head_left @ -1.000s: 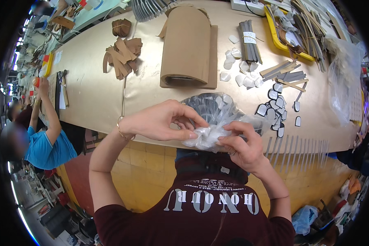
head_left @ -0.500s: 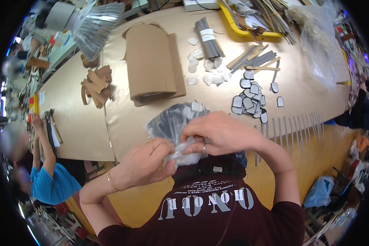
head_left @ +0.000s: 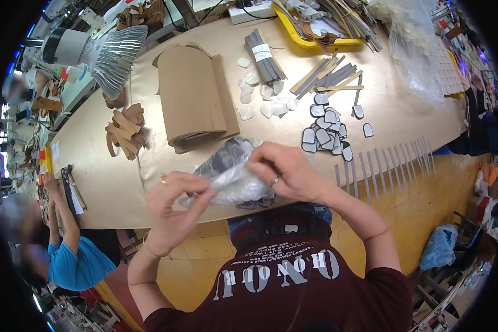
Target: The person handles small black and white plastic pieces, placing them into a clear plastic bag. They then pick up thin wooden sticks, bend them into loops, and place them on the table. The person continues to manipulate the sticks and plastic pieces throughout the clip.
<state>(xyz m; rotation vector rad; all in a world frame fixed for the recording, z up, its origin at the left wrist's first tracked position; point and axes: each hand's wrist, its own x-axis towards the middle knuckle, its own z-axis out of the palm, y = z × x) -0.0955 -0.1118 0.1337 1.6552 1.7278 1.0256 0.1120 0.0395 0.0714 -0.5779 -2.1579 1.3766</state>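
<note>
A clear plastic bag lies at the table's near edge, with dark pieces showing through it. My left hand pinches the left side of the bag's opening between thumb and fingers. On the other side, my right hand grips the gathered plastic, its fingers curled. The bag's mouth is stretched between both hands. Right of the bag lies a pile of grey, dark-edged rounded tabs. White rounded pieces are scattered beyond my hands.
A brown roll of sheet material stands behind the bag, with brown scraps to its left. A tied bundle of grey strips, a yellow tray and a lamp are farther back. Grey strips hang along the right edge. A person in blue works at left.
My hands have moved apart, the left one leftward, and the bunched plastic is now spread wider between them. The whole view has shifted slightly.
</note>
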